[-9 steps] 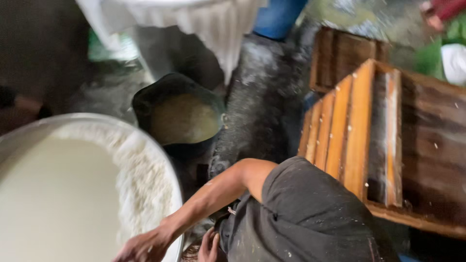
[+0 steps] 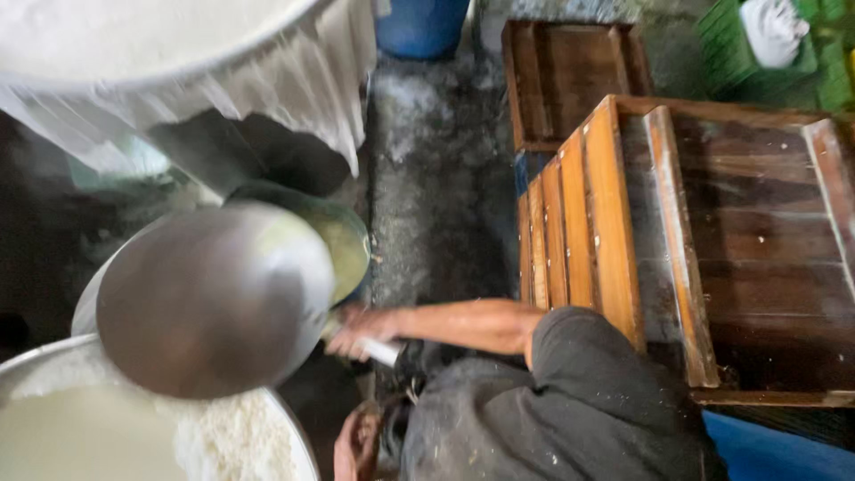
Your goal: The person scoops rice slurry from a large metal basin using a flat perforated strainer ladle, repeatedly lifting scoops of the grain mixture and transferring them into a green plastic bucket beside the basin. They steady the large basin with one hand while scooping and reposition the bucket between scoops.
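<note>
While the right hand [image 2: 356, 331] grips a metal pan [image 2: 214, 298], left hand [image 2: 356, 444] unclear — wet concrete floor [image 2: 436, 178], wooden trays [image 2: 623, 223].

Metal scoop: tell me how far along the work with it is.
Done: the vat holds pale liquid with white curds, and the dark bucket holds yellowish liquid. In hand: the right hand grips the metal scoop by its handle above the vat; the left hand is low beside it. Left: the wooden frames look empty.

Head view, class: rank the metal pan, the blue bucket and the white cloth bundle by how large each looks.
1. metal pan, though it is nearest the camera
2. blue bucket, partly cut off
3. white cloth bundle
</note>
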Tool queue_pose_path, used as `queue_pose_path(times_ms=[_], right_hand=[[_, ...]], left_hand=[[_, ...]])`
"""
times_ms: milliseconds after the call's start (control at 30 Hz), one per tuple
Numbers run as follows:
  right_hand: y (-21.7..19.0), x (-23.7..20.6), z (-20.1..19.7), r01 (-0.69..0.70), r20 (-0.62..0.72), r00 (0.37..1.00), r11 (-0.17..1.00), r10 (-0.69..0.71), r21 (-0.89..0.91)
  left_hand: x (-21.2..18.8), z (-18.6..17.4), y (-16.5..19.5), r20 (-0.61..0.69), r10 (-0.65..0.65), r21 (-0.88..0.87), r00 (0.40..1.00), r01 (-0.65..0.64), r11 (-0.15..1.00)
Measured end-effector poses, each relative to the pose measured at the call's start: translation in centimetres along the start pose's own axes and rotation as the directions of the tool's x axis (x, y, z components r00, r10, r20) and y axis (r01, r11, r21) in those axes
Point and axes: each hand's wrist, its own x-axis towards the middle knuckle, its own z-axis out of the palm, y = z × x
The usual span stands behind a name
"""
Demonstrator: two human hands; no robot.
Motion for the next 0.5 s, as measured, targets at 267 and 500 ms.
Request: queue_pose_path(times_ms=[267,500], right_hand=[[-5.8,-11.3,2.4,0.388,-0.460,0.146,0.479,-0.876,-0.787],[-18.4,-4.3,3.4,0.106,-0.442,0.234,0.475,-0.866,-0.874]], left_hand=[[5.3,-6.1,9.2,-0.612,0.540,0.449,0.577,-0.308,0.839],[18.2,-16.3,13.2,-0.890,0.252,0.390,0.379,0.350,0.852]])
